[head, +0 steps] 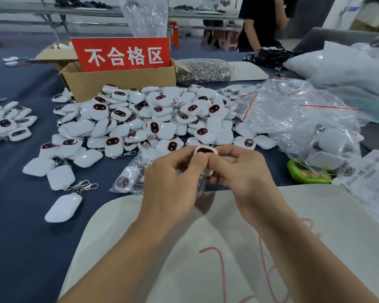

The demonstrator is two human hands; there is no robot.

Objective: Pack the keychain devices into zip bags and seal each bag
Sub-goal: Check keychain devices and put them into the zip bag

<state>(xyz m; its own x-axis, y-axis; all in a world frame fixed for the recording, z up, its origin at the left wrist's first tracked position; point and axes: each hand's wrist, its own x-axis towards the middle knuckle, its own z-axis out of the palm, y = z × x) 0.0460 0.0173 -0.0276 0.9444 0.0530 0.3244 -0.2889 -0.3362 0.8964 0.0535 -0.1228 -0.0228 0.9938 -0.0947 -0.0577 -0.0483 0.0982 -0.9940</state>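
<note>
The left hand (pixel 173 182) and right hand (pixel 239 171) meet before the cardboard box (pixel 118 82), curled fingers (pixel 197 159) pinching one keychain device (pixel 205 150). Dozens more lie in a pile (pixel 153 119) against the box.

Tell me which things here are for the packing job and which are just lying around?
For the job: keychain device pinched by left hand and right hand; pile of keychain devices; zip bags.
Just lying about: cardboard box with red sign; green gadget; bag of metal clips; printed paper.
</note>
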